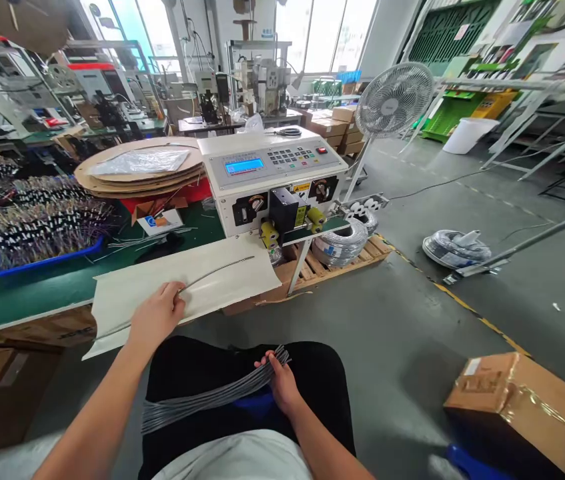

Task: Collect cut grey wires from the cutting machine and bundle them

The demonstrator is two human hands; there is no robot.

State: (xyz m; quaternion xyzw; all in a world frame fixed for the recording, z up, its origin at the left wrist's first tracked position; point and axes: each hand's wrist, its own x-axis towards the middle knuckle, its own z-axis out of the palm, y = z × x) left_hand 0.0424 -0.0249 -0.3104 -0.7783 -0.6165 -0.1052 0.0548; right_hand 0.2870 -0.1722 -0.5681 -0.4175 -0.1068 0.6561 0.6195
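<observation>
My left hand [158,313] is closed on a thin grey cable [217,270] that lies along a cream sheet [152,275] on the bench edge. The cable's far end points toward the white wire-cutting machine [272,177], which has a lit blue display. Over my lap, my right hand [281,379] grips a bundle of cut grey cables [212,399] near one end. The bundle's other end rests across my left thigh. Yellow rollers [269,235] stick out of the machine's front, beyond the sheet.
Round cardboard discs [137,160] are stacked left of the machine. A blue tray [42,260] of wired parts stands further left. Cable coils [339,243] sit on a pallet under the machine. A fan [395,100] stands behind, and a cardboard box [522,400] is on the floor at right.
</observation>
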